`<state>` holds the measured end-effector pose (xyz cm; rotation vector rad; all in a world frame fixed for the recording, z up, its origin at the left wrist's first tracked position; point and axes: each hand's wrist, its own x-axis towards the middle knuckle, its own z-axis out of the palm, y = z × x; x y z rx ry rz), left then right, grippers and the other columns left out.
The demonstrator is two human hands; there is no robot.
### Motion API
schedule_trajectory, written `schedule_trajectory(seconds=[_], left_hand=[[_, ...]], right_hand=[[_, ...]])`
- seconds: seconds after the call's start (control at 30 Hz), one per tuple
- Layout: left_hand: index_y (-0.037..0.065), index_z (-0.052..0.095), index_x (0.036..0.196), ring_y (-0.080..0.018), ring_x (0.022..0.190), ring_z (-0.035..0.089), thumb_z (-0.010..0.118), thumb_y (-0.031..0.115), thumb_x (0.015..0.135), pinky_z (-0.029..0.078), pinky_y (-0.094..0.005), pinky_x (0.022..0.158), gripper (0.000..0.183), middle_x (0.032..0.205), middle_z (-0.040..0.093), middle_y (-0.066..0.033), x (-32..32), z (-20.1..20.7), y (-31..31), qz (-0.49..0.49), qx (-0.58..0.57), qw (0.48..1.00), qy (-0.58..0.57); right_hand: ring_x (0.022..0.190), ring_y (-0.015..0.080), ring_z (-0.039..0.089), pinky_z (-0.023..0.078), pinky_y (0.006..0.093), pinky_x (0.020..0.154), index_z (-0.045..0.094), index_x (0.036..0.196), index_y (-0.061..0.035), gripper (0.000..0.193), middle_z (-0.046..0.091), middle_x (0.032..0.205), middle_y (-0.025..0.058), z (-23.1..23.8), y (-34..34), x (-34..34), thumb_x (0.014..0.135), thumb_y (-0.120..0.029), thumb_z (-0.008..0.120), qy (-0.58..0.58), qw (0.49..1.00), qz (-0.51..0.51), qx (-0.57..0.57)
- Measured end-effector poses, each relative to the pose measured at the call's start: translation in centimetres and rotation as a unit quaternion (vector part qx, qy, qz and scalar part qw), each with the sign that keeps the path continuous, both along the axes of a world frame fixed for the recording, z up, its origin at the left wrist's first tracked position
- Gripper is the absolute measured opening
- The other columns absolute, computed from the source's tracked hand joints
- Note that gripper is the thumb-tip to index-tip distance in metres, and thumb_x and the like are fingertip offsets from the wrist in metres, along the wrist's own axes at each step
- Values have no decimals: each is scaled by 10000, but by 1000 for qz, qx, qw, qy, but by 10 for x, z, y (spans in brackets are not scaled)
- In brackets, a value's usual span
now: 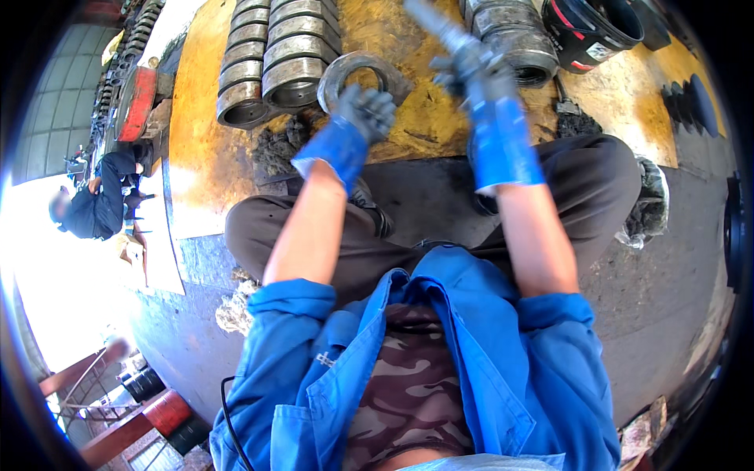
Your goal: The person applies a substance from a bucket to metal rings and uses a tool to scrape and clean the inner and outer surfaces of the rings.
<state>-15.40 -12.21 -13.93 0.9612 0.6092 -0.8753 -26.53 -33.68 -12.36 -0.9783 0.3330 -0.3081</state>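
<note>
My left hand, in a grey and blue work glove, is closed at the near rim of a thick metal ring. Whether its curled fingers grip the rim or something hidden, I cannot make out. Farther right, my right hand wears a matching glove and is wrapped round a long grey tool. Motion blurs this tool, so its exact kind is unclear; it points away toward the upper left. Beyond my left hand, greasy metal rings lie in two rows. More dark rings form a row past my right hand.
Stained yellow sheeting covers the floor ahead. A black bucket stands at the far right. Dark clumps of rag lie before my left knee, and a clear bag beside my right. Another person sits at the left.
</note>
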Motion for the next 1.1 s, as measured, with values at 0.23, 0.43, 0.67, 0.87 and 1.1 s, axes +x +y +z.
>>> schedule_trajectory(seconds=[0.23,0.43,0.67,0.87,1.1], left_hand=[[95,566,897,-302,696,541,592,586,881,468,-457,657,492,770,572,-121,-55,-140,14,50,-16,989,139],[49,591,941,-331,655,554,634,534,880,466,-444,614,491,792,615,-168,-38,-193,22,-74,-100,986,115],[76,584,894,-276,674,564,607,445,927,471,-360,621,370,783,608,-113,-28,-187,12,-31,-111,990,87],[71,612,925,-225,719,584,565,415,959,496,-323,673,349,824,629,-84,-23,-166,28,-128,-177,976,-8],[60,653,959,-196,746,617,488,419,992,520,-315,714,397,866,669,-73,-22,-168,35,-100,-16,995,2]], right_hand=[[878,205,706,534,327,745,683,1067,-41,202,725,943,139,-137,145,-42,933,-166,596,221,945,20,-239],[900,261,706,533,373,778,689,1075,-111,198,720,956,156,-195,153,-35,906,-161,598,219,925,-43,-308],[916,239,697,525,349,792,687,1104,-90,212,729,973,123,-192,150,-6,928,-161,591,268,922,-51,-277],[1004,260,678,516,352,869,646,1194,-64,288,700,1109,132,-200,162,4,922,-139,590,220,907,-67,-354],[1010,275,669,518,368,887,628,1220,-65,329,686,1134,159,-201,193,9,894,-107,619,269,949,-46,-158]])
